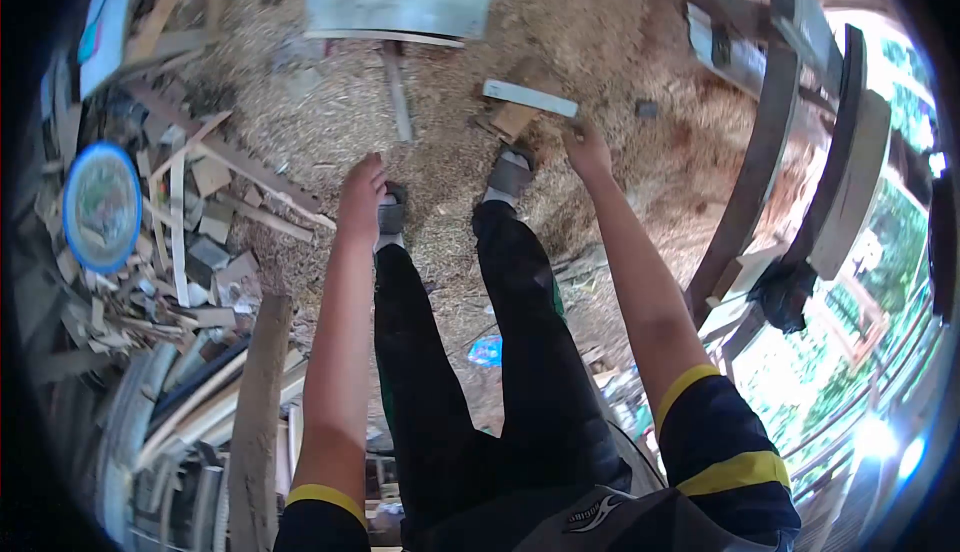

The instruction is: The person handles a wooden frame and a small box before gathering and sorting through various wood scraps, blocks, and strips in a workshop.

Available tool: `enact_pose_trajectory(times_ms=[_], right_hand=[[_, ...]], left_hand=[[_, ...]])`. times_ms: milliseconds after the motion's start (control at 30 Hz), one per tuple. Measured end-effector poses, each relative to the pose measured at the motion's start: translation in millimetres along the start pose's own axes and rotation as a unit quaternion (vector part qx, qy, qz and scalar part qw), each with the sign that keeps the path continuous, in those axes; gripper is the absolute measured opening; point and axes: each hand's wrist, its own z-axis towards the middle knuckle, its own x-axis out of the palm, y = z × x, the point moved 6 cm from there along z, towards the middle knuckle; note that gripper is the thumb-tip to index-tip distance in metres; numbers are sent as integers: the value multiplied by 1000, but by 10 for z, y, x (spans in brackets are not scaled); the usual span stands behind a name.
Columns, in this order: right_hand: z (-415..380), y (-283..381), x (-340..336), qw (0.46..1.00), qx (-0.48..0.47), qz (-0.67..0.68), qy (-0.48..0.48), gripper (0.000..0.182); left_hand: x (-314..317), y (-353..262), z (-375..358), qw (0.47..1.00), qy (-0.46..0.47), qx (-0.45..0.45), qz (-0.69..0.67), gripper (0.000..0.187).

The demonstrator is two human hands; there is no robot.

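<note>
R hand (588,152) curled, gripping end of a pale strip (530,98). L hand (360,192) hangs loose w/ nothing, scrap pile (190,242) to its left.

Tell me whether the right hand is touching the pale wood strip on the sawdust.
Touching. The head view shows the right hand meeting the near end of the pale wood strip, with no gap visible.

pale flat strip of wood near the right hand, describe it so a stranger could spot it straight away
Start at the sawdust-covered floor ahead of the person's sandalled feet. Just above the right hand lies a pale strip of wood, resting across a brown wood block. It is the lightest, cleanest-edged piece there, almost white against the tan sawdust.
</note>
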Motion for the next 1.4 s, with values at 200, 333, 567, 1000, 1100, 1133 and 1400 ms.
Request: enact_pose_trajectory(times_ms=[200, 333, 567, 1000, 1100, 1133, 1400], right_hand=[[792, -101, 285, 974, -130, -186, -12, 52], [1244, -255, 684, 967, -152, -196, -50, 52], [948, -712, 837, 979, -172, -111, 26, 66], [199, -1496, 855, 959, 65, 255, -102, 49], [207, -1420, 925, 959, 108, 250, -75, 49], [220, -1423, 983, 955, 108, 266, -68, 50], [-197, -1029, 744, 938, 70, 311, -138, 48]], left_hand=[[1469, -459, 645, 965, 57, 92, 239, 56], [2080, -219, 1295, 928, 28, 147, 341, 52], [2040, 629, 2203, 932, -3, 79, 353, 36], [3226, 1183, 2427, 816, 94, 149, 551, 86], [3283, 1092, 2218, 781, 85, 165, 596, 96], [3292, 1093, 2159, 779, 83, 168, 599, 96], [2971, 886, 1296, 798, 7, 237, 553, 96]])
